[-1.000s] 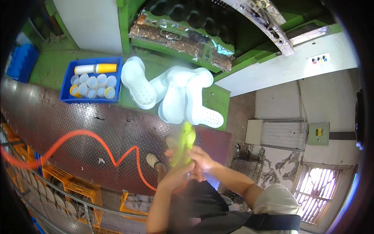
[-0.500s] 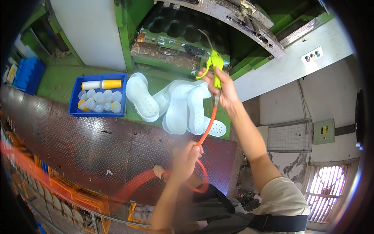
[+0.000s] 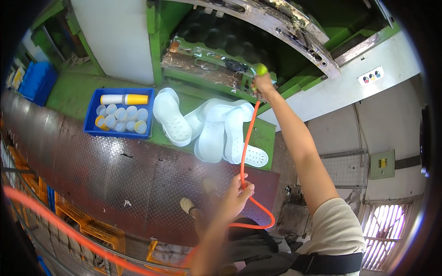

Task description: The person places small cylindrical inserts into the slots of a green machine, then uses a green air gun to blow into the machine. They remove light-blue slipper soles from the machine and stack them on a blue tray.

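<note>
My right hand (image 3: 264,85) is stretched out to the front of the green machine, closed round a yellow-green air blow gun (image 3: 261,69); its nozzle cannot be made out against the dark moulds. From the gun an orange air hose (image 3: 250,133) runs down to my left hand (image 3: 238,197), which pinches it near my body. Below the hand the hose bends into a loop. Several pale, moulded shoe-sole pieces (image 3: 212,142) with small holes lie overlapped on the green ledge (image 3: 269,138), left of the hose.
A blue crate (image 3: 86,122) of cups stands left of the soles. The machine opening (image 3: 216,39) holds a row of dark moulds. A curved metal frame (image 3: 294,39) overhangs it. Orange crates (image 3: 103,234) lie beyond a rail at lower left. The blurred hose crosses there too.
My right hand has pushed the blow gun forward to the machine opening. The hose is drawn straighter above my left hand, which has shifted slightly down and right.
</note>
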